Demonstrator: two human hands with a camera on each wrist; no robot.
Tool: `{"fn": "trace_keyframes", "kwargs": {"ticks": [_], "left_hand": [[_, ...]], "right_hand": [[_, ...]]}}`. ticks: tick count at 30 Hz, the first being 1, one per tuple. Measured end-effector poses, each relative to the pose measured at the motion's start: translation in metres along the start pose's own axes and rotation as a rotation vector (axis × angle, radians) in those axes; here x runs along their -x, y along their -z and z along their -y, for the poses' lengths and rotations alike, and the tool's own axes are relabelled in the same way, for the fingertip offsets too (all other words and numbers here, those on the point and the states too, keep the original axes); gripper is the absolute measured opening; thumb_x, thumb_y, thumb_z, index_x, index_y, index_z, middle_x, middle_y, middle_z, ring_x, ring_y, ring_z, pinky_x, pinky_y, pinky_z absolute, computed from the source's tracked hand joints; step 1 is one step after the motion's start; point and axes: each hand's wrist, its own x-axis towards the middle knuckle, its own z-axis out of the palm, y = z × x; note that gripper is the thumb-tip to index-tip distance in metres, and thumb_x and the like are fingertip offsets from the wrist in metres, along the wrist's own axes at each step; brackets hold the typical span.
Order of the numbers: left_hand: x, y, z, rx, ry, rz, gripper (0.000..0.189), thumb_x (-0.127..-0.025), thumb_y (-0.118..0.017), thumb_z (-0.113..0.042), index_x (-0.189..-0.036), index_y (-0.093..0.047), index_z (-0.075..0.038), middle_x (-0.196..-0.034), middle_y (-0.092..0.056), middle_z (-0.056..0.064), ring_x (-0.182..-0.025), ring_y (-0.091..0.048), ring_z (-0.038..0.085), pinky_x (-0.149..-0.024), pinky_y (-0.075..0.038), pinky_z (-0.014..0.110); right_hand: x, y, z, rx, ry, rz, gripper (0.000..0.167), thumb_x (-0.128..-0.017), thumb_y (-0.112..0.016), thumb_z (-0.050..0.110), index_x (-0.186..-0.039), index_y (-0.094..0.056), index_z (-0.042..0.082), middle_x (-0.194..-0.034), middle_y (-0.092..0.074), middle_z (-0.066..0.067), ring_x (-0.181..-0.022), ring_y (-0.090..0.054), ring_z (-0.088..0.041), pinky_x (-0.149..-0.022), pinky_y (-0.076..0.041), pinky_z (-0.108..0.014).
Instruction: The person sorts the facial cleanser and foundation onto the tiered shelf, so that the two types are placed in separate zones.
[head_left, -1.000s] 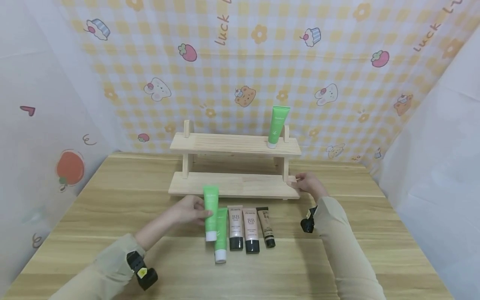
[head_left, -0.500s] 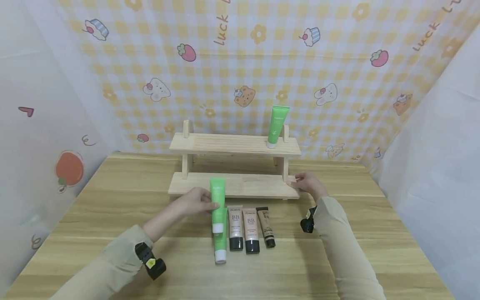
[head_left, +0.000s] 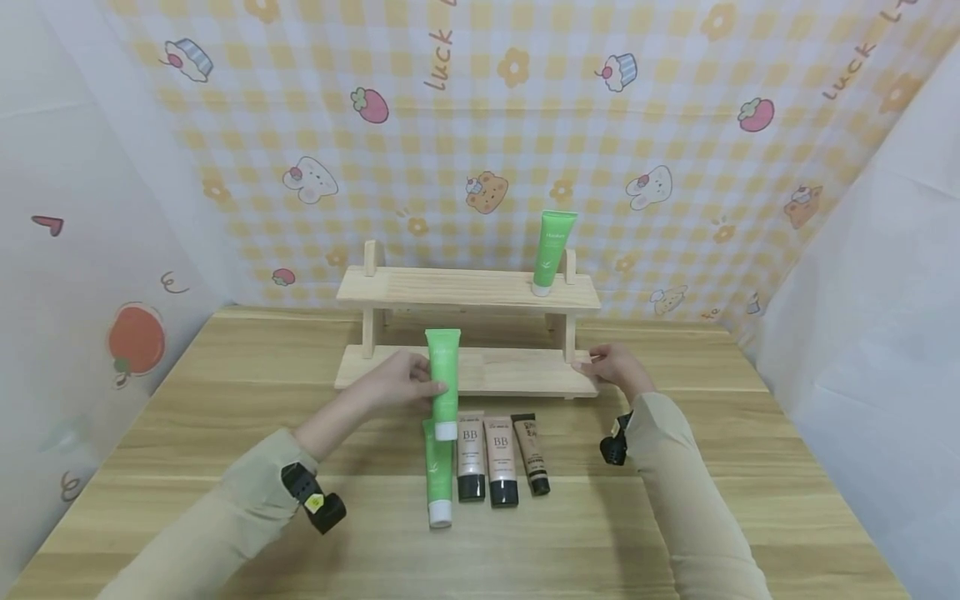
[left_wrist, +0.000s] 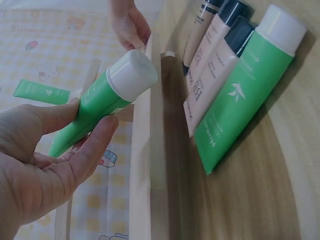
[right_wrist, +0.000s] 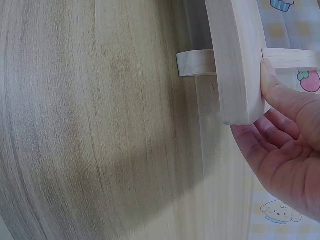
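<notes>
My left hand [head_left: 396, 382] pinches a green tube with a white cap [head_left: 445, 379] between thumb and fingers, cap downward, in front of the lower board of a two-tier wooden shelf [head_left: 517, 372]. In the left wrist view the thumb lies on one side of this held tube [left_wrist: 95, 107] and the fingers on the other. At the shelf's right end my right hand [head_left: 617, 367] grips the lower board; the right wrist view has the thumb on top of the board [right_wrist: 240, 65] and fingers beneath. Another green tube [head_left: 551, 254] stands cap down on the upper board's right side.
Before the shelf a row of tubes lies on the wooden table [head_left: 585, 550]: a green tube [head_left: 438, 475], two pinkish BB cream tubes [head_left: 471, 458] with black caps, and a slim beige-and-black tube [head_left: 532, 457]. A checked cloth [head_left: 420, 150] hangs behind.
My left hand has carried the green tube up and to the right, from over the lying tubes to the front of the lower board. The right hand keeps its hold on the shelf.
</notes>
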Motion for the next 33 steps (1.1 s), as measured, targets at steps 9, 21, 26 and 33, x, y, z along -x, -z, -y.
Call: {"fn": "trace_keyframes", "kwargs": {"ticks": [9,21,26,33], "left_hand": [[-0.004,0.004,-0.015,-0.042,-0.024,-0.013,0.053,-0.086,-0.062,-0.022,-0.123,-0.044,0.012,-0.111,-0.060,0.023,-0.092,-0.065,0.026,-0.085,-0.054,0.037],[-0.009,0.012,-0.036,-0.004,-0.004,-0.017,0.047,-0.088,-0.060,-0.021,-0.121,-0.045,0.009,-0.110,-0.060,0.021,-0.088,-0.067,0.022,-0.096,-0.047,0.044],[-0.013,0.015,-0.041,-0.003,-0.021,-0.010,0.044,-0.089,-0.058,-0.021,-0.120,-0.046,0.008,-0.110,-0.060,0.020,-0.090,-0.066,0.023,-0.097,-0.046,0.045],[-0.019,0.020,-0.051,0.022,-0.053,-0.009,0.038,-0.090,-0.057,-0.017,-0.118,-0.048,0.007,-0.109,-0.060,0.020,-0.091,-0.066,0.025,-0.092,-0.051,0.039]], "right_hand": [[0.000,0.000,-0.001,-0.013,-0.006,0.000,0.063,-0.091,-0.056,0.025,-0.135,-0.031,-0.012,-0.133,-0.040,-0.033,-0.117,-0.050,-0.036,-0.098,-0.045,-0.041],[-0.001,-0.001,0.001,-0.022,-0.012,-0.001,0.061,-0.090,-0.056,0.022,-0.135,-0.032,-0.011,-0.134,-0.039,-0.031,-0.118,-0.049,-0.036,-0.097,-0.046,-0.039],[-0.004,-0.001,0.002,-0.045,-0.021,-0.018,0.060,-0.090,-0.057,0.020,-0.134,-0.033,-0.012,-0.133,-0.041,-0.032,-0.115,-0.051,-0.035,-0.095,-0.048,-0.038],[-0.002,-0.001,0.001,-0.034,-0.021,-0.024,0.060,-0.089,-0.058,0.021,-0.134,-0.034,-0.011,-0.132,-0.041,-0.032,-0.114,-0.052,-0.034,-0.095,-0.048,-0.038]]}}
